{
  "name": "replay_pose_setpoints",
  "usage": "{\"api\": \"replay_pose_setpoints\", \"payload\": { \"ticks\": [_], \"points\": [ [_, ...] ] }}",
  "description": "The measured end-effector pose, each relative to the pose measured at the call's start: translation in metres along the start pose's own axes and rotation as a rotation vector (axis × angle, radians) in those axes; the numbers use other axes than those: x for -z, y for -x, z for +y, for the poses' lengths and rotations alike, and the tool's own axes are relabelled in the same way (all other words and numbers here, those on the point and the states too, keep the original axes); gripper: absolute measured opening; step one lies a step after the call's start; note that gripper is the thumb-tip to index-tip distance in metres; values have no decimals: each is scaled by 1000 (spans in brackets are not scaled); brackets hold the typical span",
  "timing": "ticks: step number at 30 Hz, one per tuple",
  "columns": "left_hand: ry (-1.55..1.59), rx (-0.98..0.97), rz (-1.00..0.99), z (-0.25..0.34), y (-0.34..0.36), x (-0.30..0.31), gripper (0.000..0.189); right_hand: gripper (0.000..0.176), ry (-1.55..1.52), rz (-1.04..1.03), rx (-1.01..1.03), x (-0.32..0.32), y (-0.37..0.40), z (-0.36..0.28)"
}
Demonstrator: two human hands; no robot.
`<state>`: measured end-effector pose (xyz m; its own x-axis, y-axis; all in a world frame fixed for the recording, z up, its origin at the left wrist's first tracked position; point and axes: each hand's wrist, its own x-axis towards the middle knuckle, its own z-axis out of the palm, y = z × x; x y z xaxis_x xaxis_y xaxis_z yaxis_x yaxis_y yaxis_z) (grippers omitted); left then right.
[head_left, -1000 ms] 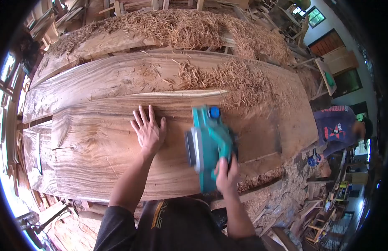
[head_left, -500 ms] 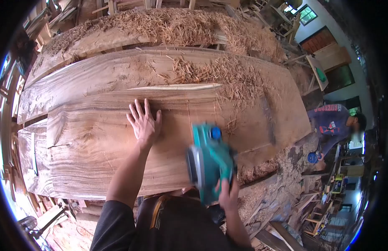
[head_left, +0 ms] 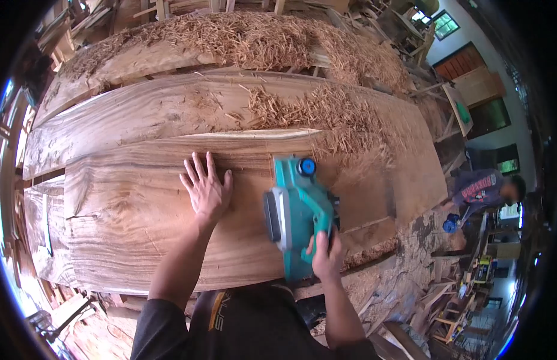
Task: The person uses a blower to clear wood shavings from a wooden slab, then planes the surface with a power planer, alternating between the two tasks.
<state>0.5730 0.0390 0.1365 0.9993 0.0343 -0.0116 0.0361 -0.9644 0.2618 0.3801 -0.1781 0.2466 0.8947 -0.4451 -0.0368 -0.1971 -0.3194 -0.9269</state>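
My right hand (head_left: 327, 257) is wrapped round the rear handle of a teal electric planer (head_left: 303, 210), which rests on a wide wooden slab (head_left: 134, 240). A blue knob (head_left: 306, 167) sits at the planer's front. Shavings fly off to the right of the tool. To the left of the planer, my left hand (head_left: 207, 191) lies flat on the slab with its fingers spread, holding nothing. The slab has dark wavy grain and a pale strip (head_left: 254, 134) along its far side. The planer's underside is hidden.
Curled wood shavings (head_left: 326, 111) lie on the slab's far right part, and a thick heap (head_left: 260, 42) covers another slab behind. At the right a person (head_left: 479, 187) in a dark shirt holds a blue tool (head_left: 451, 223). Scrap wood and sawdust litter the floor (head_left: 392, 294).
The planer has shifted slightly away from my body, with my right hand on it. My left hand stays nearly in place. The person at the right has leaned lower.
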Motion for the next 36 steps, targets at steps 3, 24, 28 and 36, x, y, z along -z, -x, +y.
{"api": "replay_pose_setpoints", "payload": {
  "ticks": [3, 24, 28, 36],
  "points": [
    [13, 11, 15, 1, 0, 1, 79, 31, -43, 3, -66, -23, -72, -10],
    [8, 22, -43, 3, 2, 5, 78, 37, -85, -11, -130, 43, 137, 24],
    [-4, 27, -41, 3, 1, 3, 79, 37, -79, -54, -57, 17, 71, 16],
    [19, 17, -20, 4, 2, 11, 80, 38, -44, -55, -63, -37, -125, -17]
  ]
}}
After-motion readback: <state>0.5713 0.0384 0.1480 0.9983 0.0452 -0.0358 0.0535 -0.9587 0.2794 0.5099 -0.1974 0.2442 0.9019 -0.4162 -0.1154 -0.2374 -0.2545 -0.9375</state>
